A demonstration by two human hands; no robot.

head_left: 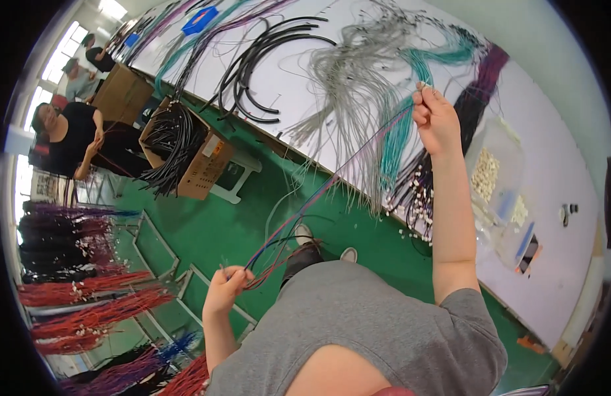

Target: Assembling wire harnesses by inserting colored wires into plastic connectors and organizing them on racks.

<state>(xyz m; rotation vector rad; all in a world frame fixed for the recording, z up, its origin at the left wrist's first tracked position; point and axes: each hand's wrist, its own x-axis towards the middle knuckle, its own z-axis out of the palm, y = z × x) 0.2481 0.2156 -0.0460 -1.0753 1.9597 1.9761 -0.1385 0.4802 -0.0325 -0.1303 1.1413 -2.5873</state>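
Observation:
A thin bundle of purple, pink and blue wires (328, 183) runs taut on a slant between my two hands. My left hand (227, 290) is low on the left, its fingers closed around the bundle. Loose red and dark wire ends hang beside that hand. Over the table, my right hand (439, 122) pinches the other end, where a small whitish piece shows at the fingertips. Just beyond it lie teal wires (396, 142) and a long black and purple wire bundle (474, 99), with white connectors at its near end.
The long white table (550, 218) carries grey wires (358, 72), curved black tubes (243, 86) and a clear plastic bin (500, 158) of small cream parts. A cardboard box (203, 168) of black tubes stands on a stool. Wire bundles (94, 297) hang on racks at left. Several people (71, 135) are beyond.

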